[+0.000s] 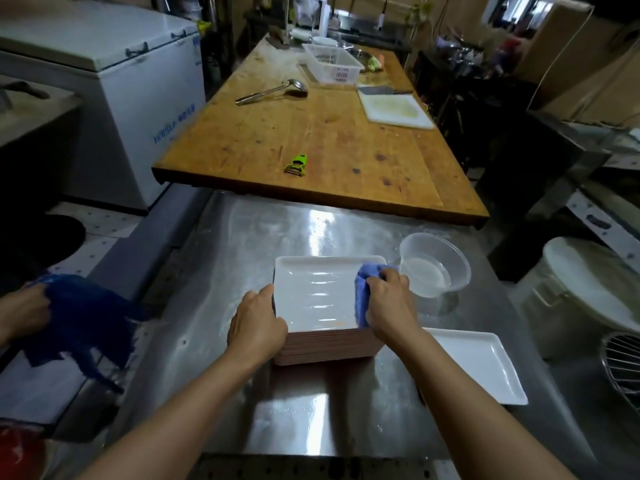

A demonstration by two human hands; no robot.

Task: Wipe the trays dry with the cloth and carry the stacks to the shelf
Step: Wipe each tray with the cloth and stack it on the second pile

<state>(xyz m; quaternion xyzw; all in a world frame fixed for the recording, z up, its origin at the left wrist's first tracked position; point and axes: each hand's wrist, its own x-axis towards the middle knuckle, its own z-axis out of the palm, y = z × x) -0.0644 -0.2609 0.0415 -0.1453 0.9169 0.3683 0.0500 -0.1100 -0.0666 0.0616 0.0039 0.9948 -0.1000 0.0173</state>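
A stack of square trays (325, 348) with brown edges stands on the steel counter (214, 278), and its top tray (313, 289) shows a white face. My left hand (258, 323) grips the stack's left front corner. My right hand (389, 303) is shut on a light blue cloth (363, 292) pressed onto the top tray's right side. A single white tray (479, 367) lies flat on the counter to the right of the stack.
A clear plastic bowl (433, 268) sits just right of the stack. Beyond the counter is a wooden table (311, 133) with a green peeler (297, 164), ladle (273, 92), cutting board and basket. Another person's hand (24, 311) holds a dark blue cloth at left. A white bucket (581, 299) stands at right.
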